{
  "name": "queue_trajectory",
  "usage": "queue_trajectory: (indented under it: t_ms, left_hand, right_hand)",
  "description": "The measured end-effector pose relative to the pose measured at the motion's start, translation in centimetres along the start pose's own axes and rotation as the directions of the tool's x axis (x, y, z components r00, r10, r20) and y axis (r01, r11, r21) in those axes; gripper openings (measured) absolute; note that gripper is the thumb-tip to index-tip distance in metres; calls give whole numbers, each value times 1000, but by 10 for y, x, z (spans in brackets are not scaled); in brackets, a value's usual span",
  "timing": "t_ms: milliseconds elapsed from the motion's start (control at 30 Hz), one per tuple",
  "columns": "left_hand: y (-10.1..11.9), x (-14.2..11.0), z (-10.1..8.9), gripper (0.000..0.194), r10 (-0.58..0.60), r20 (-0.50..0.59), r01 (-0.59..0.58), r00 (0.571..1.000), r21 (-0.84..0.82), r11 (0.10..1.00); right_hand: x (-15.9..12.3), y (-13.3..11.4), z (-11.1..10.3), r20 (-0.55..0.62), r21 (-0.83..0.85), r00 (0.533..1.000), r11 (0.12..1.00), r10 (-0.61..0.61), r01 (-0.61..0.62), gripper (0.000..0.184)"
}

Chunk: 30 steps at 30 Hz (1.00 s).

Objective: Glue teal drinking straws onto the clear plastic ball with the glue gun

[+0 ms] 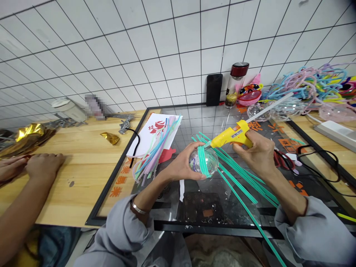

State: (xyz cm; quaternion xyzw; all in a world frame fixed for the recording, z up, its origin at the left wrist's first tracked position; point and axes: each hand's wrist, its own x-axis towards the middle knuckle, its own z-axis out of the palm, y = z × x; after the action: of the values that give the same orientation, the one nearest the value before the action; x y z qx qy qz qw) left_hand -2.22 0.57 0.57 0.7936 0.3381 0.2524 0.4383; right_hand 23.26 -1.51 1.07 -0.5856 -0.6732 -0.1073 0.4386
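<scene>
My left hand (180,163) is closed around a clear plastic ball (207,162) that has green strips wound over it. My right hand (257,150) grips a yellow glue gun (229,136) by its handle. The gun's nozzle touches the top of the ball, and a white glue stick (268,107) pokes out of its back. Several long green strips (241,181) lie on the glass under both hands.
A black-framed glass panel (116,178) lies on the wooden table (83,163). Pastel strips (155,152) rest on white paper at its left. Another person's hands (30,165) rest at the left by gold foil (30,133). At the back stand a phone (214,89), a jar (235,83), clear balls (258,109) and a colourful pile (314,87). Black cables (319,157) run at right.
</scene>
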Motion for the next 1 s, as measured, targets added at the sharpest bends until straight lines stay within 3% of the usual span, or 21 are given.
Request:
queue_trajectory:
  t_ms: [333, 1000]
  left_hand:
    - [-3, 1, 0, 99, 3, 2, -3, 1000, -12, 1000]
    - [-1, 1, 0, 97, 12, -2, -12, 1000, -6, 1000]
  right_hand:
    - [-2, 3, 3, -62, -20, 997, 998, -54, 53, 25]
    - [-1, 4, 0, -41, -41, 994, 994, -105, 103, 23]
